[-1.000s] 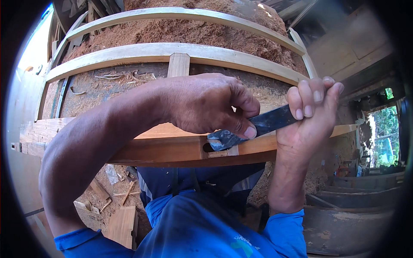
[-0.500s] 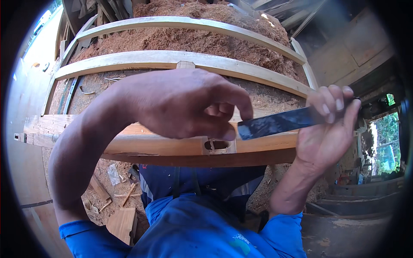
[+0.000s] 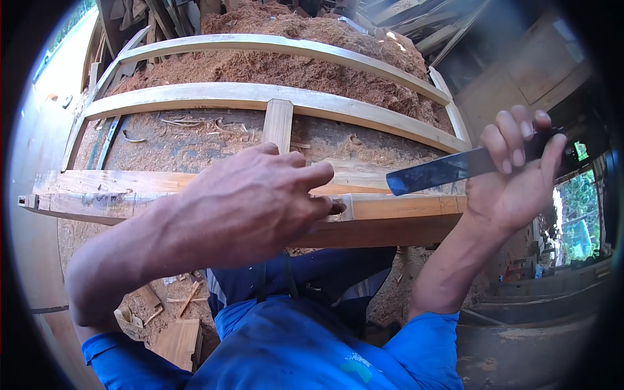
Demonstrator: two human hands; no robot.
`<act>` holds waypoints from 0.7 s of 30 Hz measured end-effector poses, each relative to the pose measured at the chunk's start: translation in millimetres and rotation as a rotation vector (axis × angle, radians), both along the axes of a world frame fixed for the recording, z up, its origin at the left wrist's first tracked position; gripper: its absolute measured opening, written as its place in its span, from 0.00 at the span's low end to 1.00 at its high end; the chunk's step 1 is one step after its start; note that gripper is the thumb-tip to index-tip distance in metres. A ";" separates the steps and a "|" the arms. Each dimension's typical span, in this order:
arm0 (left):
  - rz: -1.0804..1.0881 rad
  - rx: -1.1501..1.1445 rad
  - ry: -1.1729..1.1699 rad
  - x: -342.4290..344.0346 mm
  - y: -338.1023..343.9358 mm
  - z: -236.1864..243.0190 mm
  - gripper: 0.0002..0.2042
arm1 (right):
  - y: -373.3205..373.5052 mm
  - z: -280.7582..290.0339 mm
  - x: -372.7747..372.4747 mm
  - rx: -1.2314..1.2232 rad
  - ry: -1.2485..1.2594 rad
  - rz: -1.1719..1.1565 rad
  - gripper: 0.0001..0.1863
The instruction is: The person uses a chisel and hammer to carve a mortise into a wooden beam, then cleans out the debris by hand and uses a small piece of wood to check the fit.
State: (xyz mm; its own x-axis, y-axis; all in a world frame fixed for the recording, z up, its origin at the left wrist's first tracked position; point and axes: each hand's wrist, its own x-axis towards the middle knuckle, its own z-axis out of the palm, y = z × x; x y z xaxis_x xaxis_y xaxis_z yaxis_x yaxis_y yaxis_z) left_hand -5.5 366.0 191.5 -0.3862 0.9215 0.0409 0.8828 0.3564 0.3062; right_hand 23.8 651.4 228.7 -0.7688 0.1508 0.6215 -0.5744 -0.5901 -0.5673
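In my raised right hand (image 3: 513,162) is a chisel with a wide, dark, flat blade (image 3: 432,172). Its blade points left above the beam, and my fingers and palm cover part of the dark upper end. My left hand (image 3: 266,188) rests over the near wooden beam (image 3: 400,207), back upward. One digit reaches the slot cut in the beam's top, while a bent finger stands apart above it. The other fingers are curled and partly hidden. Nothing shows in this hand.
Beyond the beam, a pale timber frame has long rails (image 3: 214,93) and a short crosspiece (image 3: 278,127). Reddish sawdust (image 3: 312,68) is heaped behind it. Wood offcuts (image 3: 179,341) lie on the floor at lower left. Boards (image 3: 552,296) stand at lower right.
My left hand has moved left and nearer to me, from beside the chisel's tip onto the slot. My right hand has carried the chisel a little to the right and up.
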 end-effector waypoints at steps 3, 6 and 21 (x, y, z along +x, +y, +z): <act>-0.044 0.032 0.202 6.0 -0.5 -14.8 0.12 | -4.0 15.7 -17.5 0.111 -0.025 0.057 0.21; -0.073 0.173 0.250 5.5 2.5 -27.8 0.13 | -27.8 28.3 -44.6 0.296 -0.090 0.165 0.20; 0.489 0.804 -0.177 0.3 -45.4 -3.7 0.17 | -121.9 10.3 -61.6 0.775 -0.107 0.397 0.22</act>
